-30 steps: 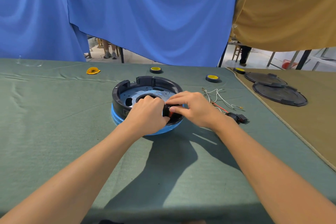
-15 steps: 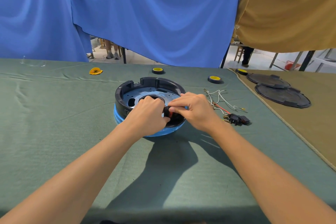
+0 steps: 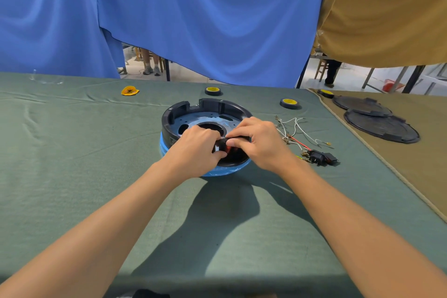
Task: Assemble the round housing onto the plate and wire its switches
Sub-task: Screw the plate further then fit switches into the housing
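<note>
A black round housing [image 3: 212, 105] sits on a blue-rimmed plate [image 3: 217, 172] at the middle of the green table. Both hands work at its near rim. My left hand [image 3: 196, 150] grips the rim, fingers curled over its edge. My right hand [image 3: 258, 140] pinches a small black and red switch [image 3: 228, 149] at the rim; most of the switch is hidden by fingers. A second black switch [image 3: 320, 158] lies on the cloth to the right, beside a loose bundle of white and red wires [image 3: 294, 132].
Two black and yellow tape rolls [image 3: 213, 91] [image 3: 289, 103] lie behind the housing, with a yellow scrap [image 3: 130, 91] at the back left. Two black round covers [image 3: 379, 126] rest on the tan cloth at right. Blue and tan curtains hang behind the table.
Both hands stay at the near rim of the housing with small finger shifts on the switch. The camera has drifted slightly.
</note>
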Tool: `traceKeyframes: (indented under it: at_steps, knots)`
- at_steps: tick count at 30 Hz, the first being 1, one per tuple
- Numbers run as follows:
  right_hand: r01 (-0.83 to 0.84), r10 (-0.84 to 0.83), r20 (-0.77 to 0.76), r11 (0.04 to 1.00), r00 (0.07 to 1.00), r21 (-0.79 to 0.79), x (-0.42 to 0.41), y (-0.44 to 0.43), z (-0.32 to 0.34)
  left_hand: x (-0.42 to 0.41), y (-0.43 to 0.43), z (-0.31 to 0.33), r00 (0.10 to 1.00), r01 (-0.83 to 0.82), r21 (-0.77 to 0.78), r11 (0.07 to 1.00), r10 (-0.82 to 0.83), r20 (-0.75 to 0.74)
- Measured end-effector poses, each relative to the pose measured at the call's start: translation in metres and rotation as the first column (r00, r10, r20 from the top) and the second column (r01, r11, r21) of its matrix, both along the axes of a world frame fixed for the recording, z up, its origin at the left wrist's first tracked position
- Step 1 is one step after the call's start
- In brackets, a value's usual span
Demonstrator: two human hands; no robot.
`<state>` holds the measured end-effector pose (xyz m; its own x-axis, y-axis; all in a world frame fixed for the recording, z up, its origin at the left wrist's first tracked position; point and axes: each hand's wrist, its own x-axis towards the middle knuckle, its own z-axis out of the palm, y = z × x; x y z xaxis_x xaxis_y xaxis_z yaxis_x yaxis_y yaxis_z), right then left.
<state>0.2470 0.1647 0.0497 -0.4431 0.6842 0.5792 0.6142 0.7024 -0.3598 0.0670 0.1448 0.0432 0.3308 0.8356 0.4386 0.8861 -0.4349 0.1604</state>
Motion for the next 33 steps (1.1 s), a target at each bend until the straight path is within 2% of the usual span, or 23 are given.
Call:
traceKeyframes:
  at_steps: [5,8,15,23,28,33]
  knots:
    - [-0.014,0.014,-0.016,0.999,1.000,-0.030,0.002,-0.002,-0.002,-0.009,-0.003,0.003,0.998,0.059,-0.017,0.998,-0.059,0.006]
    - [0.043,-0.046,-0.069,0.998,0.997,-0.046,0.008,-0.001,-0.003,-0.011,-0.005,0.005,0.995,0.083,-0.024,0.996,-0.082,0.051]
    - [0.046,-0.048,-0.014,0.992,0.999,-0.118,0.012,-0.005,-0.008,-0.007,-0.005,0.002,0.995,0.049,0.048,0.998,-0.053,0.081]
    - [0.076,-0.076,0.005,0.994,0.997,-0.076,0.009,-0.006,-0.011,-0.003,-0.001,-0.003,1.000,0.001,0.077,0.997,-0.003,0.028]
    - [0.049,-0.044,0.085,0.997,0.995,-0.055,0.009,-0.009,-0.013,-0.019,-0.001,0.001,0.992,0.123,-0.023,0.992,-0.122,0.037]
    - [0.100,-0.099,0.075,0.995,0.992,0.000,0.001,-0.014,-0.024,-0.015,-0.003,-0.009,0.997,0.070,0.101,0.992,-0.071,0.005]
